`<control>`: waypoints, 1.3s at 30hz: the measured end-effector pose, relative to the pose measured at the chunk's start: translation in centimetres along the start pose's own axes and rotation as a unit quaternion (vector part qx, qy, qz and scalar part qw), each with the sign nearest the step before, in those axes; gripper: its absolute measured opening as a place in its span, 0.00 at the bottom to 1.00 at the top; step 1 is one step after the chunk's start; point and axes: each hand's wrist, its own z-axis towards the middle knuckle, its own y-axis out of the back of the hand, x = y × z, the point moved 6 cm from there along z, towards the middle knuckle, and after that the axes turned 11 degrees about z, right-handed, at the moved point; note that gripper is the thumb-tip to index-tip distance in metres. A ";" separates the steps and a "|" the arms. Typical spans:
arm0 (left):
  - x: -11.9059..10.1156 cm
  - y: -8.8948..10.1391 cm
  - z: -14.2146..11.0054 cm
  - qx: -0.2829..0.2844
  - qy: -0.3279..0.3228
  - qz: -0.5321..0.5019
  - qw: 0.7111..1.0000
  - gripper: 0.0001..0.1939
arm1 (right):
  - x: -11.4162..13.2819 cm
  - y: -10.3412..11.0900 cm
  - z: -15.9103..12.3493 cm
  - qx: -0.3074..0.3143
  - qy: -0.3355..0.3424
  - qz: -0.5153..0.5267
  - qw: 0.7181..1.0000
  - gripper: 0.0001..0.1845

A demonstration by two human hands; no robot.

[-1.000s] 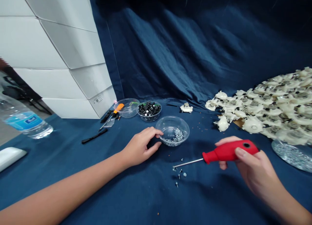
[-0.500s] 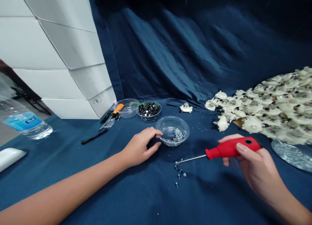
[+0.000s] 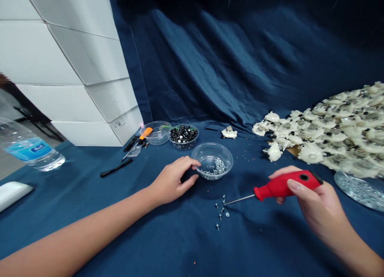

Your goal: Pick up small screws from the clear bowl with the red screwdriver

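Our right hand [image 3: 312, 203] clenched its fingers around a red-handled screwdriver [image 3: 285, 185], its tip just beside loose silver screws [image 3: 221, 213] at lower centre; our left hand [image 3: 171, 181] rested open, fingers [image 3: 189, 161] touching a clear plastic bowl [image 3: 212, 161] on the blue cloth-covered table [image 3: 126, 237].

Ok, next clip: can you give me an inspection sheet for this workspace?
surface: dark blue cloth, creased, covering the table.
job's things: red-handled screwdriver, its tip beside loose small screws on the cloth; clear plastic bowl holding silver screws.
clutter: plastic water bottle, orange-handled screwdriver, bowl of black parts, heap of white plastic parts, round dish of screws.
hands: right hand grips the red handle; left hand has its fingers at the bowl's rim.
cables: nothing seen.
surroundings: stacked white boxes, draped blue fabric.
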 end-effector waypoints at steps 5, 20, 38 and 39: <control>-0.1 0.1 0.0 0.000 -0.002 0.000 1.000 0.14 | 0.5 0.5 -0.1 -0.042 0.012 0.031 0.999 0.13; -0.3 0.1 0.0 -0.005 -0.025 0.007 1.000 0.13 | -0.2 -0.2 -0.7 0.005 -0.022 0.052 0.998 0.18; -0.8 0.3 0.0 -0.009 -0.049 0.002 0.999 0.14 | -0.3 -0.7 -0.1 -0.017 -0.026 0.017 0.999 0.16; -0.8 0.3 0.0 -0.008 -0.049 0.001 0.999 0.14 | -0.3 -0.6 0.0 -0.021 -0.026 0.013 0.999 0.16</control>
